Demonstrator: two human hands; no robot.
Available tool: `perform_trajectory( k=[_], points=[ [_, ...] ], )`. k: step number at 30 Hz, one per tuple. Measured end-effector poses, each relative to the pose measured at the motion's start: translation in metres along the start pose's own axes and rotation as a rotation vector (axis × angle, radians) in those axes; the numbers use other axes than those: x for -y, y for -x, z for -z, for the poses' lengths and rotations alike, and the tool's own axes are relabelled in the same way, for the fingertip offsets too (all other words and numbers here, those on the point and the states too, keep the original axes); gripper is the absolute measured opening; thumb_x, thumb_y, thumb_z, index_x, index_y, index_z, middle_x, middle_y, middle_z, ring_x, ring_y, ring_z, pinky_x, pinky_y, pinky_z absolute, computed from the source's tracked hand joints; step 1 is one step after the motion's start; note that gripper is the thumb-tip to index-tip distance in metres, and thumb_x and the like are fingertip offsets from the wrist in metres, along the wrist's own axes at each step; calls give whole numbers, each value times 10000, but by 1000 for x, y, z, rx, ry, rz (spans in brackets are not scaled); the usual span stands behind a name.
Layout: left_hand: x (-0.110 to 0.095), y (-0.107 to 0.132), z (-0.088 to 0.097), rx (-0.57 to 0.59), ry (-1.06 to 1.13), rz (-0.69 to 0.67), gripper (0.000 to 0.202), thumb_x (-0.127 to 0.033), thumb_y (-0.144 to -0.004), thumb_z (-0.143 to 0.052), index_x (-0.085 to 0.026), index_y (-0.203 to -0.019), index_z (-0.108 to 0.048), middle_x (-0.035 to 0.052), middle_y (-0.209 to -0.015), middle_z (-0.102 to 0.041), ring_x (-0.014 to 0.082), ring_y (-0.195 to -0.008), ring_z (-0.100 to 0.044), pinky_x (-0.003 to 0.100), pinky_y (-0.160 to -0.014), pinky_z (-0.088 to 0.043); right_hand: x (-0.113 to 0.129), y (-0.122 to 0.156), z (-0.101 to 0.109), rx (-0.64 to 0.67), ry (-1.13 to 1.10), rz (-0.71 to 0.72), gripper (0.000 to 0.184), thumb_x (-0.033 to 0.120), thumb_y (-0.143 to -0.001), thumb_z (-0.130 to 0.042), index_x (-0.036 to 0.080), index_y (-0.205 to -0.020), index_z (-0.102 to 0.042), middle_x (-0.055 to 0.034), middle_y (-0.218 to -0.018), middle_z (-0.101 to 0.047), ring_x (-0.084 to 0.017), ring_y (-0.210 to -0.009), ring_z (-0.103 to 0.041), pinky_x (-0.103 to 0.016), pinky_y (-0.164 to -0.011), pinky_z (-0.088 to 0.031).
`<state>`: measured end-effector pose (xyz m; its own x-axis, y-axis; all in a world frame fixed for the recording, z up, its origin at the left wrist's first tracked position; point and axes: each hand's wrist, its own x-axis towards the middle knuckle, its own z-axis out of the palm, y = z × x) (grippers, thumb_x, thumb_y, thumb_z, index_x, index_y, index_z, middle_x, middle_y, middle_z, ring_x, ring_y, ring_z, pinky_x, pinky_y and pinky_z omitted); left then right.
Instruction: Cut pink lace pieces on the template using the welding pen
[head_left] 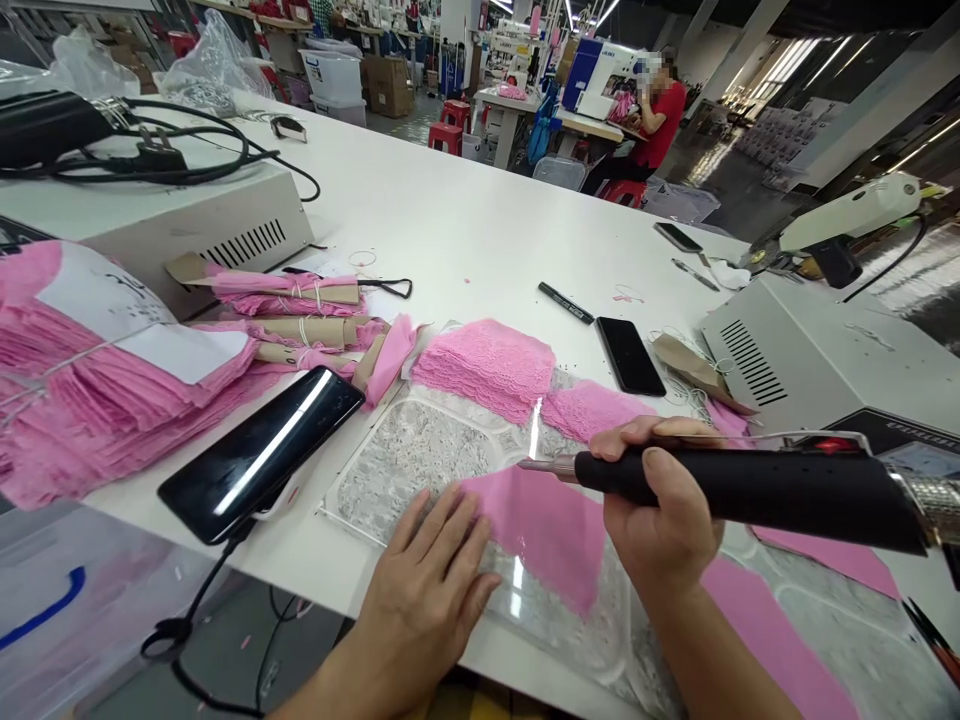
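Note:
My right hand [664, 500] is wrapped round a thick black handheld power tool [720, 485] with a narrow metal tip. That tip points left, at the upper edge of a pink fabric piece [551, 535]. My left hand [439, 570] lies flat with fingers stretched out, its fingertips at the left corner of the piece. Beneath the fabric is a clear-topped, grey-patterned plate [412, 455]. Just behind stand a tall stack of pink lace pieces [484, 365] and a lower pink stack [592, 408]. Another pink piece [772, 640] lies partly behind my right forearm.
Tied pink bundles [97, 370] and a large phone [262, 450] on a cable lie left. A smaller phone [630, 355] and black marker [565, 302] lie beyond the stacks. Vented grey boxes [847, 350] flank the table [420, 210]. A person in red [661, 120] sits farther off.

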<state>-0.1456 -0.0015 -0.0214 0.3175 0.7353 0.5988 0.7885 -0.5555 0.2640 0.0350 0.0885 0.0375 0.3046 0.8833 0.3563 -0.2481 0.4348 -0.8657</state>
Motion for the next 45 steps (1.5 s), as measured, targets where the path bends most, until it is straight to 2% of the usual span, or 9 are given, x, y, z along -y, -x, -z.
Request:
perform_trajectory(
  k=[11,17,28,32,35,39,42,45],
  points=[
    [0,2,0,11,-28,19,266,-225,-960,-503,-107,-1137,-663,109,-1218,-671,289,-1224,-557,456,-1094,-333,0,2,0,35,27,18,100,181,-721,-633,216,-783,-563,38,-726,-576,-120,-592,-582,-334,-620,-527],
    [-1,2,1,-2,-25,16,275,-206,-945,-516,-95,-1153,-657,123,-1231,-662,293,-1256,-534,457,-1104,-329,1,7,-4,48,-42,-42,116,186,-722,-630,220,-815,-571,40,-742,-566,-109,-597,-570,-322,-629,-519],
    [-2,3,2,2,-21,27,266,-195,-941,-519,-98,-1146,-658,117,-1210,-674,296,-1230,-556,465,-1093,-344,-3,13,-6,107,-31,-27,106,173,-751,-626,227,-820,-566,42,-764,-587,-114,-611,-580,-339,-647,-522],
    [0,3,1,3,-19,25,262,-194,-942,-516,-113,-1149,-654,105,-1210,-676,285,-1226,-561,457,-1093,-350,-3,12,-9,84,-60,-49,122,185,-737,-632,226,-832,-566,43,-764,-580,-112,-609,-579,-330,-635,-515],
    [2,4,0,-13,-2,13,259,-178,-937,-526,-119,-1158,-647,109,-1220,-670,286,-1241,-552,457,-1094,-358,7,5,-8,1,-93,-43,131,193,-710,-619,224,-825,-565,49,-745,-560,-103,-585,-561,-321,-620,-508],
    [5,3,0,-63,20,-32,245,-136,-926,-552,-106,-1154,-636,134,-1222,-665,299,-1252,-546,476,-1099,-366,36,-11,14,-111,-72,90,127,194,-655,-587,214,-779,-567,45,-712,-543,-97,-539,-535,-300,-558,-481],
    [5,-3,-2,-87,19,-107,255,-92,-905,-570,-110,-1152,-634,139,-1206,-671,300,-1272,-531,494,-1117,-357,59,-18,49,-195,-24,155,126,198,-637,-582,207,-762,-564,41,-704,-544,-92,-526,-526,-288,-543,-462],
    [-7,-15,-7,-52,79,-218,264,-60,-886,-579,-117,-1137,-636,130,-1204,-672,278,-1265,-540,472,-1120,-369,71,-14,89,-304,32,169,139,199,-625,-601,206,-757,-558,44,-699,-536,-91,-532,-525,-280,-552,-455]
  ],
)
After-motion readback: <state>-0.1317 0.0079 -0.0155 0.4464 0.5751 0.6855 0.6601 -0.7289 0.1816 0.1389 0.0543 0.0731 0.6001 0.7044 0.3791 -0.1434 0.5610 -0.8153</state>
